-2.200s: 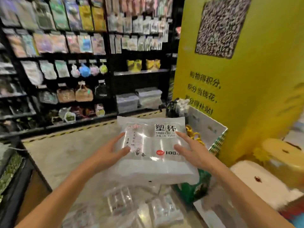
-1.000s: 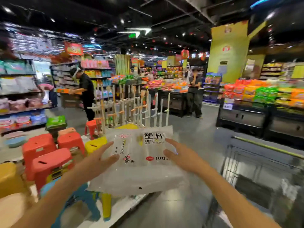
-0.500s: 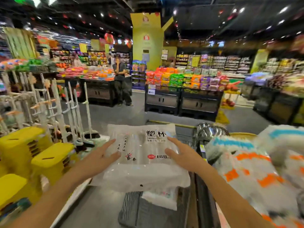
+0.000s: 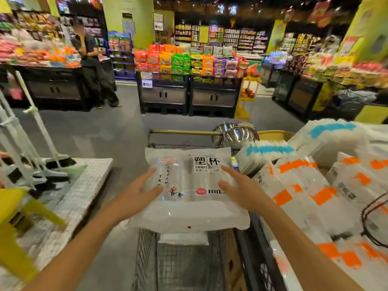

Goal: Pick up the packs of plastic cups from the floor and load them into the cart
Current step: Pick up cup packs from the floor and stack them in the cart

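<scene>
A clear pack of plastic cups point(image 4: 190, 198) with black printed characters hangs level above the wire cart point(image 4: 178, 265). My left hand point(image 4: 136, 196) presses its left side and my right hand point(image 4: 241, 192) presses its right side, fingers straight and laid over the top face. The pack is carried between the two hands. Under it, a second white pack point(image 4: 182, 238) lies inside the cart basket. The cart's far rail point(image 4: 184, 132) shows beyond the held pack.
Stacked cup packs with orange and blue stripes point(image 4: 304, 185) fill the right side, and steel bowls point(image 4: 239, 133) sit behind them. A low tiled platform point(image 4: 84, 185) with mops and yellow stools stands on the left. Ahead, a person point(image 4: 90, 66) stands beside snack displays point(image 4: 189, 64).
The view has swung from the shelf corner round to the cart. The pack, carried between both hands the whole time, now hangs over the cart basket.
</scene>
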Action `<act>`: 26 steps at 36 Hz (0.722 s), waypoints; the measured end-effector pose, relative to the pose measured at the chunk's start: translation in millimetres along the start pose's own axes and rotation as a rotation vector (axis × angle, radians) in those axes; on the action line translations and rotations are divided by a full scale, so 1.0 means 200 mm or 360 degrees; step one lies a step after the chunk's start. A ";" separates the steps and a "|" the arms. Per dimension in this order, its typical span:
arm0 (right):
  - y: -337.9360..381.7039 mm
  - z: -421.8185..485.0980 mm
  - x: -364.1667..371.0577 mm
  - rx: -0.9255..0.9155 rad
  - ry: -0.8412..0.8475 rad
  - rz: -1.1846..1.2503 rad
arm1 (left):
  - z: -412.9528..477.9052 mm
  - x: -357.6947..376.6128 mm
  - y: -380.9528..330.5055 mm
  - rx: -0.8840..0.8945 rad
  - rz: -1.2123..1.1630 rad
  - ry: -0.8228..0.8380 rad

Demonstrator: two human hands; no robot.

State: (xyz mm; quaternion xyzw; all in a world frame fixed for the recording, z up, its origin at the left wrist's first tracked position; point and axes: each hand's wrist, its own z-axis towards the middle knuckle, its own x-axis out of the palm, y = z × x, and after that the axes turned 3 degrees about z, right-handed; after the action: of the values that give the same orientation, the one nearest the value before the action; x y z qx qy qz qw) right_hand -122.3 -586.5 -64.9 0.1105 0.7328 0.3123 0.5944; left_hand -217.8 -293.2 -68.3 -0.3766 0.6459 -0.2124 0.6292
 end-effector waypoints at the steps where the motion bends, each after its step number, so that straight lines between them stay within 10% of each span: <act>1: 0.01 0.04 0.02 0.0017 -0.0005 -0.0012 | 0.05 -0.01 0.03 0.0012 -0.0009 0.0013; 26: -0.86 0.45 1.36 0.0631 0.0415 0.0416 | 0.57 0.98 1.15 -0.0479 0.0049 0.0516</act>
State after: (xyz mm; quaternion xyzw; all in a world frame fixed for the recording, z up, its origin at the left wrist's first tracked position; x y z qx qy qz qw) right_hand -75.7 -546.6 -393.2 0.2773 0.8295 0.2485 0.4163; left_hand -142.4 -274.0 -381.1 -0.4172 0.7688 -0.1617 0.4569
